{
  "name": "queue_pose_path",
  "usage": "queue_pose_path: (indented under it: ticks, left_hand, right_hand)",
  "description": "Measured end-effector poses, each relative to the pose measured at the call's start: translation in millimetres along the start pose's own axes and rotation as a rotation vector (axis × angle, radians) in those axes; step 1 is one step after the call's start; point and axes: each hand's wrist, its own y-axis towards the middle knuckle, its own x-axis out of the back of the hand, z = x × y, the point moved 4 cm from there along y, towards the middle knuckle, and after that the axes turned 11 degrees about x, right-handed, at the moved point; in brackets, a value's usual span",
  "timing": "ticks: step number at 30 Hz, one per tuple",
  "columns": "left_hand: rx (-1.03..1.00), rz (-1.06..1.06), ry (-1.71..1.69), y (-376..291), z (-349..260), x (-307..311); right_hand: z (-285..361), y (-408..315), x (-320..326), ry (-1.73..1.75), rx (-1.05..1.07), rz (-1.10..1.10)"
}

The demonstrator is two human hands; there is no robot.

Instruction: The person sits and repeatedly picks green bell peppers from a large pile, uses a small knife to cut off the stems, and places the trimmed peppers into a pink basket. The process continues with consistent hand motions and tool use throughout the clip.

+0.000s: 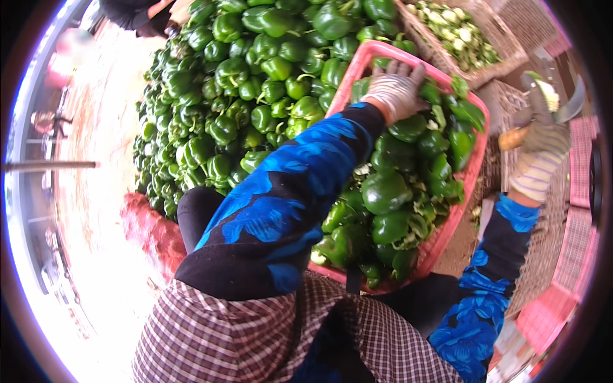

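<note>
My left hand point(395, 91), in a striped work glove, rests palm down on green bell peppers at the far end of a pink plastic crate point(352, 76), its fingers somewhat apart. Cut and whole-looking peppers point(385, 191) fill this crate. To the right, my right hand point(546, 139), also gloved, is closed on a knife with a wooden handle point(513, 139) and a curved blade point(572, 101). A pale green-and-white pepper piece point(548, 95) shows between its raised finger and the blade; whether the hand grips it, I cannot tell.
A large heap of green bell peppers point(258, 72) lies left of and beyond the crate. A basket point(515, 55) of pale pepper cores is at the upper right. Pink crates point(546, 316) line the right side. A red mesh sack point(151, 232) lies at left. Another person point(131, 14) is at the upper left.
</note>
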Motion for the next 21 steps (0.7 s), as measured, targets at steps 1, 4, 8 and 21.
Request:
queue_pose_path:
  ticks: [1, 4, 8, 21]
  left_hand:
    - [0.005, 0.048, -0.035, 4.6, 0.5, -2.8]
    - [-0.053, -0.109, -0.189, -3.3, 13.3, 13.7]
    - [-0.188, -0.522, -0.401, -78.9, 90.6, 46.6]
    - [0.735, 0.105, -0.001, -51.7, 463.4, 69.8]
  right_hand:
    - [-12.5, 19.2, -8.1, -0.045, -0.087, 0.071]
    - [-30.8, 89.3, -50.0, -0.327, -0.306, 0.296]
    - [8.1, 112.5, -101.1, 0.030, -0.437, 0.559]
    - [290.4, -81.0, -23.9, 2.015, -1.109, 0.688]
